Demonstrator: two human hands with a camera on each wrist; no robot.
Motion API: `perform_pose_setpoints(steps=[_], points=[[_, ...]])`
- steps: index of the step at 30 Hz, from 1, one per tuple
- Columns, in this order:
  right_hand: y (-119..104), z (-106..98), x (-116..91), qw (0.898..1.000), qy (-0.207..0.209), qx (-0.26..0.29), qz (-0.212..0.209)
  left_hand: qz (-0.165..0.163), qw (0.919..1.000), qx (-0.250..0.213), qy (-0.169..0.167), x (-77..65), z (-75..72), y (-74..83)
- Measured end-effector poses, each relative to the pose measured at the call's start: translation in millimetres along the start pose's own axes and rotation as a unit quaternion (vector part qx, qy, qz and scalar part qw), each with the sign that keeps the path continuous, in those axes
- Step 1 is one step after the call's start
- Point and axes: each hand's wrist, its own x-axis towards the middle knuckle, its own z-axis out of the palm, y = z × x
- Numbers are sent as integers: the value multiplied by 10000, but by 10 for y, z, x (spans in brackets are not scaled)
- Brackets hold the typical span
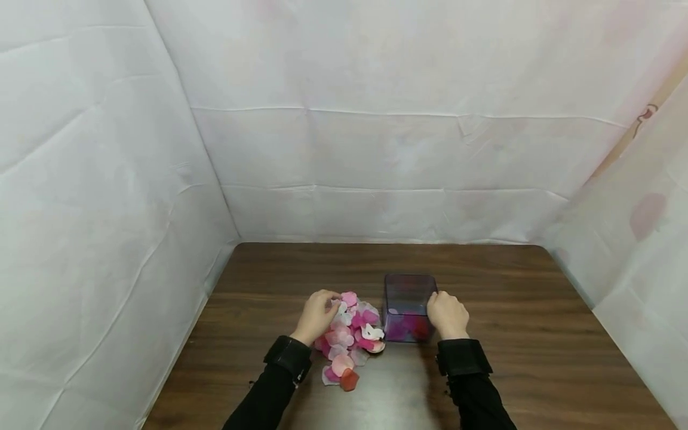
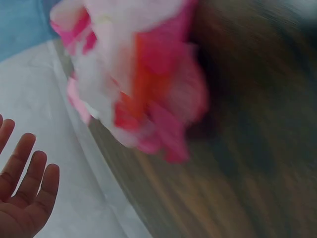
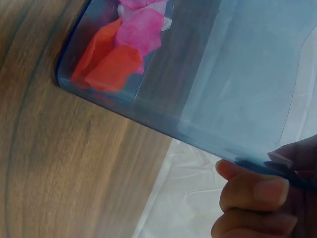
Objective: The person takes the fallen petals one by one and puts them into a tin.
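Note:
A loose heap of artificial petals (image 1: 340, 335), pink, white and red, lies on the table. My left hand (image 1: 313, 316) is at the heap's far left side, fingertips right by the petals. In the left wrist view its fingers (image 2: 35, 173) are straight and spread, with the petals (image 2: 158, 69) beyond them; the thumb is out of that view. To the right of the heap stands a see-through, dark-tinted plastic box (image 1: 409, 291). My right hand (image 1: 448, 313) pinches its right rim. Inside, at the near end, are red and pink petals (image 3: 116, 67).
The brown wood-grain table (image 1: 527, 334) extends around the box and the heap. White cloth (image 1: 376, 149) hangs behind it and along both sides. A single red petal (image 1: 349, 380) lies at the heap's near edge.

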Motion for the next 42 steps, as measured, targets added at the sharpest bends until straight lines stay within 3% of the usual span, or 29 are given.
perform_pose_setpoints(steps=[5, 12, 21, 27, 34, 42], points=[[41, -45, 8, 9998, -134, 75, -94, -486, 9987, 114, 85, -101, -63, -191], [103, -156, -26, 9984, -532, 137, -149, -892, 9949, 388, -280, -253, -105, -362], [103, -140, -2, 9972, -724, 100, -187, -904, 9866, 897, -1016, -376, -87, -447], [101, -143, 12, 9959, -879, 150, -138, -988, 9863, 776, -1068, -432, -56, -489], [106, -140, 23, 9950, -961, 258, -50, -1180, 9863, 575, -998, -401, -14, -526], [104, -129, 12, 9941, -1024, 345, -84, -1030, 9855, 561, -1226, -412, 0, -502]])
